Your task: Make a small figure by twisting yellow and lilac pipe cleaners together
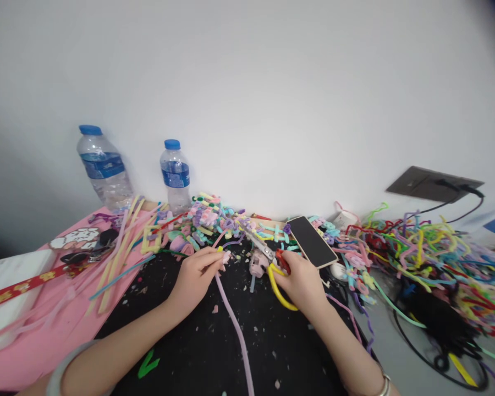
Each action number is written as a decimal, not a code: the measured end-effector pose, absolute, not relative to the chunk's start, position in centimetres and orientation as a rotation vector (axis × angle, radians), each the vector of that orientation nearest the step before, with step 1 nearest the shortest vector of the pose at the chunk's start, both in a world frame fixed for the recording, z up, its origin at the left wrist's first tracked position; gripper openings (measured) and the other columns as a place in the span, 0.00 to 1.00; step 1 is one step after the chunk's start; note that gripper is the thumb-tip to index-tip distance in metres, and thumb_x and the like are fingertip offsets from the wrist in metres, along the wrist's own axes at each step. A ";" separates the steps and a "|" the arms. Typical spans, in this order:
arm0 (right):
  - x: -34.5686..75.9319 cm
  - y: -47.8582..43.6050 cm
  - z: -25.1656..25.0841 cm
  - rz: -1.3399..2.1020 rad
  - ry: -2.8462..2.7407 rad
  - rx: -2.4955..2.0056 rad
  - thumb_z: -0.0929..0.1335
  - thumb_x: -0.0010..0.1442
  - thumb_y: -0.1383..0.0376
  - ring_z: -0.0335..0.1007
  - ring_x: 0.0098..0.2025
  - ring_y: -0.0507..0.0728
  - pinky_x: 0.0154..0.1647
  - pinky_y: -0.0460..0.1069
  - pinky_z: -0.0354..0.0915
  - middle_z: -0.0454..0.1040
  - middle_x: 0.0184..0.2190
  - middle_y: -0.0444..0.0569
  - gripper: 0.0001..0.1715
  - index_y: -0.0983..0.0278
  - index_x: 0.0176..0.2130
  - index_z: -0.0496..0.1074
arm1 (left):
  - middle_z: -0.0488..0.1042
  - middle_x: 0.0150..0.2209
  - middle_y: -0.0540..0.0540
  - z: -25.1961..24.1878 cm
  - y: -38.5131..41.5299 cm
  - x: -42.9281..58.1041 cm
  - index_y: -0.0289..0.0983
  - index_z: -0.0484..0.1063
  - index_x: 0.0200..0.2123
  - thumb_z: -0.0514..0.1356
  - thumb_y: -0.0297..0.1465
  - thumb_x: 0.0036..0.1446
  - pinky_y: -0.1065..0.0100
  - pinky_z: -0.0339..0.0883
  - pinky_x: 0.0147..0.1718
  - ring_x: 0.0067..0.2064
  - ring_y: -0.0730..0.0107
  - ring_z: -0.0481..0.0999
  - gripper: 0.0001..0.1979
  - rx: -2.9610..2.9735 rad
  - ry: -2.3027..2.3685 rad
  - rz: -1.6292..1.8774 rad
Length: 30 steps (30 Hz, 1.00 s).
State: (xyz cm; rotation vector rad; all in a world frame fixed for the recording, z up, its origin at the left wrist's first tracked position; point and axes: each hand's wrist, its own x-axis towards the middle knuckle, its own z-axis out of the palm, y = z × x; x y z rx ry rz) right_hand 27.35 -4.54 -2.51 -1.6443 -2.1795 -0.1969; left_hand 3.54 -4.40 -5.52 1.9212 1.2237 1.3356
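Observation:
My left hand (200, 272) is closed in a pinch at the middle of the black mat (181, 341). Between its fingertips is the top of a lavender pipe cleaner (236, 324), beside a small pale pink piece (226, 257). The strand hangs down toward the near edge. My right hand (303, 280) grips scissors by their red and yellow handles, the metal blades (260, 242) pointing away and to the left. Just left of the scissors lies a small pinkish-mauve fuzzy figure (257, 265). Bits of fluff dot the mat.
A heap of small pipe-cleaner shapes (206, 217) lines the wall, with a phone (311, 241) on the right. Two water bottles (176, 176) stand at the back left. Tangled pipe cleaners (429, 247) and a black cable (400, 324) lie far right, below a wall socket (421, 184).

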 end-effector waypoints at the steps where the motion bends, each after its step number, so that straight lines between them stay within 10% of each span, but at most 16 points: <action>1: 27.7 -3.9 -2.2 -0.227 -2.173 -1.674 0.66 0.51 0.61 0.64 0.22 0.53 0.22 0.45 0.50 0.68 0.21 0.44 0.08 0.61 0.25 0.63 | 0.72 0.30 0.47 -5.5 -4.4 3.6 0.37 0.74 0.30 0.53 0.28 0.59 0.71 0.66 0.30 0.31 0.70 0.72 0.10 1.905 1.222 1.329; 15: 30.5 4.8 -2.5 -0.281 -2.408 -1.567 0.65 0.55 0.72 0.64 0.44 0.61 0.44 0.53 0.61 0.71 0.39 0.56 0.13 0.68 0.42 0.66 | 0.68 0.23 0.51 -5.1 -3.7 3.6 0.34 0.70 0.30 0.54 0.35 0.59 0.73 0.65 0.23 0.22 0.75 0.69 0.11 1.492 1.022 1.105; 30: 26.2 -5.0 -5.0 0.042 -2.204 -1.829 0.63 0.47 0.69 0.63 0.47 0.62 0.45 0.52 0.58 0.68 0.42 0.57 0.26 0.67 0.48 0.64 | 0.72 0.35 0.46 -5.5 -4.1 4.2 0.36 0.70 0.34 0.51 0.39 0.59 0.65 0.70 0.39 0.39 0.64 0.72 0.14 1.543 1.043 0.997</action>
